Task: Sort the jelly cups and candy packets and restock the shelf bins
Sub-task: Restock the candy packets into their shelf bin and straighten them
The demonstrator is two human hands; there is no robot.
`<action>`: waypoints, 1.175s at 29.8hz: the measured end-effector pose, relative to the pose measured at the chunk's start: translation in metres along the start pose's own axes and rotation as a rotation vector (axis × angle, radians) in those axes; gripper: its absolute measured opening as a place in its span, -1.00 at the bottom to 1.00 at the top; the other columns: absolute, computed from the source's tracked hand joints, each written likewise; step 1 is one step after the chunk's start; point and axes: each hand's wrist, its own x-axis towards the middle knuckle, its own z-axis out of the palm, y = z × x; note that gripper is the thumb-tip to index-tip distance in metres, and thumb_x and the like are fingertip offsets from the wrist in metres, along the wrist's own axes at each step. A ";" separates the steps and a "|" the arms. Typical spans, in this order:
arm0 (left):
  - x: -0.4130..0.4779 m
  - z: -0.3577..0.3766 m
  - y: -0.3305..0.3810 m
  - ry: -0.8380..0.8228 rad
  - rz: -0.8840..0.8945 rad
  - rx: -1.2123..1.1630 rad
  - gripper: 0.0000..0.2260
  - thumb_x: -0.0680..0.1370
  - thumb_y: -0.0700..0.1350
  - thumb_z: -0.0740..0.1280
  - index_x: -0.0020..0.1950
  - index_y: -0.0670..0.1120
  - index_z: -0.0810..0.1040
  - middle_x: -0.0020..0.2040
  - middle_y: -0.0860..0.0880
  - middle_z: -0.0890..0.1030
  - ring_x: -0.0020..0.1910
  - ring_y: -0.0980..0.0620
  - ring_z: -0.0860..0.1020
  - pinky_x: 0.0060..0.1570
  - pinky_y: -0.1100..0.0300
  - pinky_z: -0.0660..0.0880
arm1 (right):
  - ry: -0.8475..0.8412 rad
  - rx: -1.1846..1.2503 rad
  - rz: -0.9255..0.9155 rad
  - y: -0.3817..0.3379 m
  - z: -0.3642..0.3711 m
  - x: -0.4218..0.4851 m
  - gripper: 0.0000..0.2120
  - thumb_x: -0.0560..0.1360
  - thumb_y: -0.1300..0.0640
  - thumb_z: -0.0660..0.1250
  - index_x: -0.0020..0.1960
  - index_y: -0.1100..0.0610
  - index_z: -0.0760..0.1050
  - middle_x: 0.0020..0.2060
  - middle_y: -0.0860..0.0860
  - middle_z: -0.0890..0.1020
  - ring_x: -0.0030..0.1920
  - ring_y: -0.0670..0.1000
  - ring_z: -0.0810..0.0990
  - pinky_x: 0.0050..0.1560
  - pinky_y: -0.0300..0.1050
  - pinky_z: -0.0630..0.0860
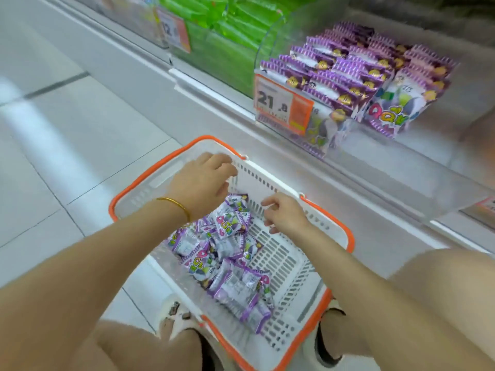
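Two hands hang over the basket [257,183], and neither holds anything. The left hand [206,183], the one with the bracelet [174,203], reaches across the far end with its fingers [227,167] loosely spread and released. The right hand [284,212] sits near the right rim with its fingers [267,203] slackly bent round nothing I can make out.

The main risk, as I judge it, is a careless handful. The candy packets [227,253] lie in a loose, glossy heap, overlapping at all angles. A grab at several at once could let one slide out on the way up and drop onto the floor [67,116]. They also have to clear the front wall of the shelf bin [375,162], and a low carry could catch it. Inside the bin, the stocked purple packets [348,76] stand in leaning rows, so a hard push could tip them. The green packets [222,30] fill the next bin along, and a misplaced drop there would spoil the sorting.

The heap sits on the basket floor, running from the far end towards the near corner. Its topmost packet lies just beneath the left fingertips, near but not visibly touched. The right fingers are beside the heap's edge, above bare basket floor.
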 end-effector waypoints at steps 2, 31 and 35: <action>-0.020 0.028 -0.016 -0.138 -0.174 -0.057 -0.73 0.53 -0.20 0.23 0.22 -0.12 0.52 0.28 -0.12 0.48 0.21 -0.22 0.42 0.14 -0.10 0.44 | -0.133 -0.137 0.150 0.040 0.027 0.026 -0.75 0.58 0.27 0.20 0.22 0.36 0.43 -0.17 0.12 0.46 -0.21 0.12 0.48 -0.14 0.02 0.53; -0.018 0.200 -0.059 -0.243 -1.161 -0.972 -0.53 0.51 -0.10 0.39 0.35 -0.17 0.32 -0.04 -0.09 0.45 -0.13 -0.08 0.49 0.01 -0.01 0.52 | 0.221 -0.061 -0.121 0.110 0.076 0.099 -0.89 0.60 0.13 0.20 0.00 0.14 0.47 -0.30 0.04 0.51 -0.33 -0.03 0.41 -0.30 -0.10 0.31; -0.021 0.197 -0.050 -0.249 -1.150 -1.205 -0.50 0.56 -0.17 0.32 0.46 -0.07 0.24 0.25 -0.05 0.43 0.02 -0.08 0.56 0.12 -0.04 0.53 | 0.069 -0.049 -0.224 0.094 0.060 0.094 -0.90 0.59 0.14 0.22 -0.02 0.00 0.49 -0.29 -0.14 0.54 -0.29 -0.21 0.48 -0.25 -0.32 0.37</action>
